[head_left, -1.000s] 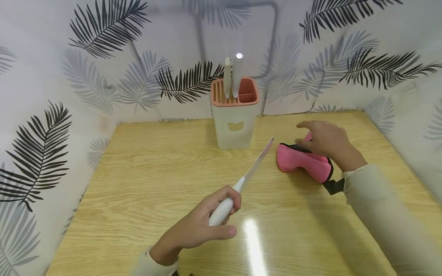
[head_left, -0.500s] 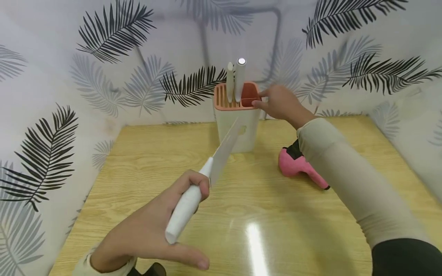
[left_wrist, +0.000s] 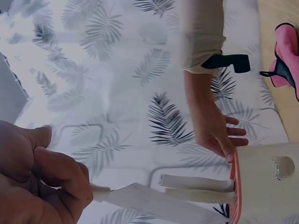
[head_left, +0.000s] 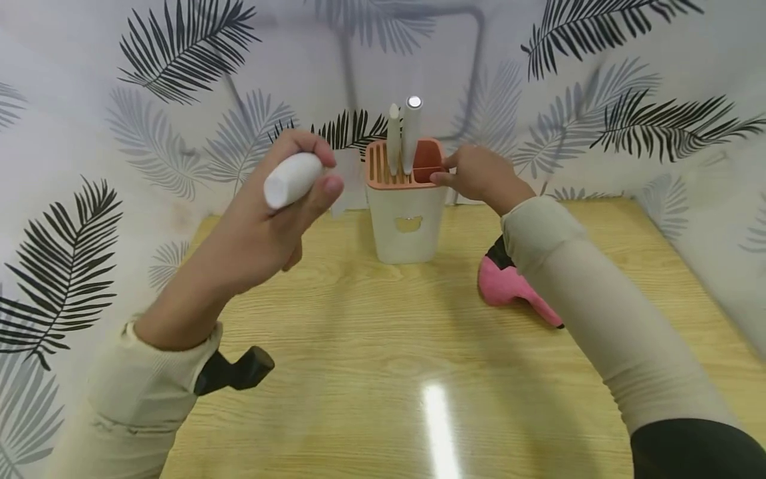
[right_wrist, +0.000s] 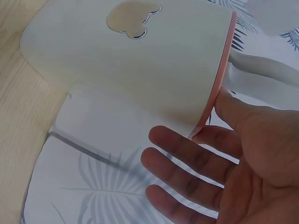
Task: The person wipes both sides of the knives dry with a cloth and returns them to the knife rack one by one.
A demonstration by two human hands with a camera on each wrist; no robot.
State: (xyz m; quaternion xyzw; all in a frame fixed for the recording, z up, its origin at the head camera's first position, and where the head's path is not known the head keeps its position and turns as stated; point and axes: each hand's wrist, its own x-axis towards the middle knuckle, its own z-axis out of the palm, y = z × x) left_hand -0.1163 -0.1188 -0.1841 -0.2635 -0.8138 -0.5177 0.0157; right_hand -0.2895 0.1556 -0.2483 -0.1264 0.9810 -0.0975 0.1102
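My left hand (head_left: pixel 257 229) grips a knife by its white handle (head_left: pixel 293 181), raised left of the knife holder (head_left: pixel 407 233). In the left wrist view, the wide pale blade (left_wrist: pixel 152 203) points at the holder's slotted top, its tip close to the rim. Whether the tip is inside a slot is hard to tell. Two white-handled utensils (head_left: pixel 410 136) stand upright in the slots. My right hand (head_left: pixel 483 178) pinches the holder's orange rim at the right corner between thumb and index finger. Its other fingers (right_wrist: pixel 180 170) are spread beside the cream wall.
A pink padded cloth item with black trim (head_left: pixel 509 286) lies on the wooden table (head_left: pixel 371 372), partly behind my right forearm. Leaf-patterned white sheeting (head_left: pixel 179 133) rises behind the table and at both sides. The holder stands near the table's back edge.
My right hand has left the pink cloth item and taken hold of the holder's rim. My left hand has risen with the knife, turning its blade toward the holder's top.
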